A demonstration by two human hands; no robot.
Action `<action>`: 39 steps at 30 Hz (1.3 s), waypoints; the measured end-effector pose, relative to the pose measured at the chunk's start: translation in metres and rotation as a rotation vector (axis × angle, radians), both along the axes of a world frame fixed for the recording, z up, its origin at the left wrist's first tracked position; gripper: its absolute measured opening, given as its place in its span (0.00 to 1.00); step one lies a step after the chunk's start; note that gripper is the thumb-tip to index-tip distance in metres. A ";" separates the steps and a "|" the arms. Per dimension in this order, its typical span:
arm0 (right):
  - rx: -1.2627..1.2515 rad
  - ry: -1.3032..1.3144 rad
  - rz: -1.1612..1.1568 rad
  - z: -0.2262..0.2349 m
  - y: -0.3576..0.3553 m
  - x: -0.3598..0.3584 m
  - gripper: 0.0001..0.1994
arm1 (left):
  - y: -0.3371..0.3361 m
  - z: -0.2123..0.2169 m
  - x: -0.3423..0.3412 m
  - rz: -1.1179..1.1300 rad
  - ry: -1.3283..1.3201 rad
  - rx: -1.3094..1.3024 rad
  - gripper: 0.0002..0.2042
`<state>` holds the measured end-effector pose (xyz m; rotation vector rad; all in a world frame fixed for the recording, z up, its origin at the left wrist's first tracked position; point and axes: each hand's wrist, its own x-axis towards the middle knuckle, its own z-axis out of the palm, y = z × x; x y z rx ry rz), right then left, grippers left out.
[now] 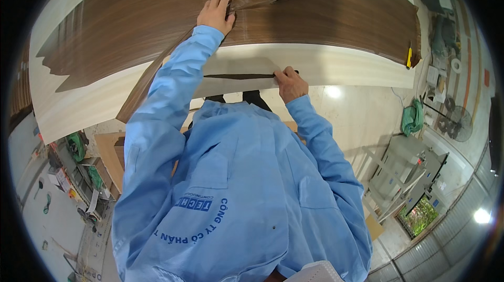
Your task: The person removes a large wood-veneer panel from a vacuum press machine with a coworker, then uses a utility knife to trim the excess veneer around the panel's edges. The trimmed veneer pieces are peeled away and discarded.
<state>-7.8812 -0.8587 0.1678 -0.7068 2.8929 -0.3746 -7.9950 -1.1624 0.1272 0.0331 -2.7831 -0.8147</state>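
Observation:
A large sheet of brown wood-grain film (pixel 325 17) with ragged ends lies over a pale board (pixel 362 64). My left hand (pixel 215 15) is on the far side, fingers curled at the crumpled part of the film, which bunches and twists away to the right. From under my left forearm a folded brown film strip (pixel 137 95) hangs over the near edge of the board. Nearer to me, my right hand (pixel 291 83) is closed, pinching the end of a narrow dark strip (pixel 241 76) along the board's near edge. Its exact kind is unclear.
A yellow utility knife (pixel 409 57) lies at the right end of the film. To the right stand a fan (pixel 459 123), a green bag (pixel 412 117) and a grey cabinet (pixel 399 164). A cluttered shelf (pixel 79 177) is at the left.

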 end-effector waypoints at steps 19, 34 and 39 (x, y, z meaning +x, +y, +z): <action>0.191 -0.236 -0.008 0.006 -0.004 -0.015 0.06 | 0.001 -0.004 -0.002 0.028 0.020 0.026 0.27; 0.250 -0.312 0.143 0.007 -0.002 -0.036 0.07 | 0.002 -0.006 -0.001 0.034 0.042 0.019 0.26; 0.219 -0.362 0.127 0.005 -0.002 -0.041 0.06 | 0.001 -0.008 -0.003 0.047 0.066 0.025 0.26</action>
